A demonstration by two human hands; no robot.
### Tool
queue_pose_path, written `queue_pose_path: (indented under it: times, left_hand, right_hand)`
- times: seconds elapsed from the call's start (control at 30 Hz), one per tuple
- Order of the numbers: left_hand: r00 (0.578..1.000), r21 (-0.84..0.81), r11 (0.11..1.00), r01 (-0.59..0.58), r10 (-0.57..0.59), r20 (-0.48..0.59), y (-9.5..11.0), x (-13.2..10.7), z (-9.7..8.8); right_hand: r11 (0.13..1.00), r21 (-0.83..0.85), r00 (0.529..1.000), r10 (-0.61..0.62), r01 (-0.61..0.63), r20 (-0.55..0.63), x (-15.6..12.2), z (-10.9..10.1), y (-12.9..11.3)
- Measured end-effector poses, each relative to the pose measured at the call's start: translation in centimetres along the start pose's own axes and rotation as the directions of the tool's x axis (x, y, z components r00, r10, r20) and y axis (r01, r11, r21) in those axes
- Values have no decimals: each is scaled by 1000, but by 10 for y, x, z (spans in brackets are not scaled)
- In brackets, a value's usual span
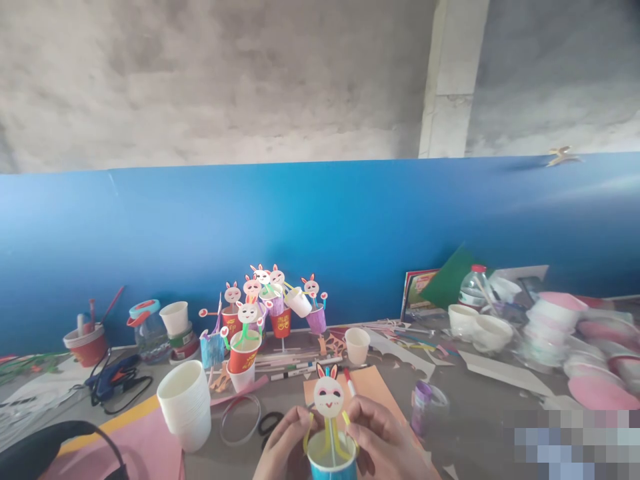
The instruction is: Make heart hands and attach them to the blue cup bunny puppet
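Stack of white cups [185, 403]: on the desk [465, 410], to the left of the work and well apart from both hands.
Left hand [283, 445]: grip clenched, with the fingertips pinched on the left one of the yellow arms [307, 437], just beside the cup rim.
Blue cup [333, 467]: upright at the bottom edge of the view, between the two hands. Its base is out of view.
Rabbit face [328, 395]: a paper disc with ears, upright on a stick set in the blue cup. It is above both hands and touched by neither.
Right hand [383, 443]: grip clenched, with the fingertips pinched on the right yellow arm at the rim.
Orange sheet [373, 387]: flat on the desk, just behind the blue cup.
Step in hand: judged to be the shaping of the yellow arms, the rabbit face being already mounted.
Next move: a light, even pinch on both sides is called for, so that the stick is not tilted and the rim is not crushed.
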State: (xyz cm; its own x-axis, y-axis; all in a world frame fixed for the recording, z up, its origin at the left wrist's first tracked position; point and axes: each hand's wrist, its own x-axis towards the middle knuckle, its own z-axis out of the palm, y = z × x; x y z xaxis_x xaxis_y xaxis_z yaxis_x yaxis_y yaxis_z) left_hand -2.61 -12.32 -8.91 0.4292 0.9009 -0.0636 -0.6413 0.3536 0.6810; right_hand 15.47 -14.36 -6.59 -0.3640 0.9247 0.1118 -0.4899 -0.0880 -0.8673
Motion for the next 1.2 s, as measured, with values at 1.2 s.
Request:
queue_pose_path:
  times: [1.2]
  left_hand:
    - [954,0,995,-101,97,-284,-15,-13,3]
  right_hand:
    - [946,-284,972,93,-154,-217,-2,13,-15]
